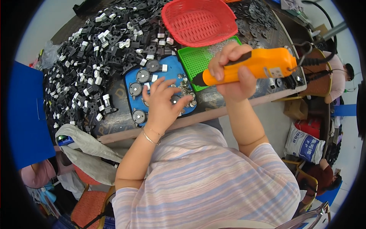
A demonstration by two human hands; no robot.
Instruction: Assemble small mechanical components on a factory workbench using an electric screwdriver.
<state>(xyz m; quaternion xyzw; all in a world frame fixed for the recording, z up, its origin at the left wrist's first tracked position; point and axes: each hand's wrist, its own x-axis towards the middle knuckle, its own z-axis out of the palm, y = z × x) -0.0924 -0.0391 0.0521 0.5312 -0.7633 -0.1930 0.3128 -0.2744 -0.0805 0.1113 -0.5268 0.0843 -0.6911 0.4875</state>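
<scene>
My right hand (237,72) is wrapped round an orange electric screwdriver (263,65), held level above the table with its black nose pointing left. My left hand (164,100) hovers over or rests on a blue tray (173,65), fingers spread; whether the fingertips touch anything is unclear. Along the tray's left side sit several round black parts with metal centres, one a black disc (138,116) at the near corner. Small shiny metal pieces (186,89) lie loose in the tray by my left fingertips. Another round part (175,99) is partly hidden beneath that hand.
A big heap of black and white plastic parts (95,57) covers the table's left. Behind the tray stand a green tray (190,63) and a red basket (200,23). Black flat parts (257,19) are piled at the back right. A cable (318,61) joins the screwdriver's rear. People sit on both sides.
</scene>
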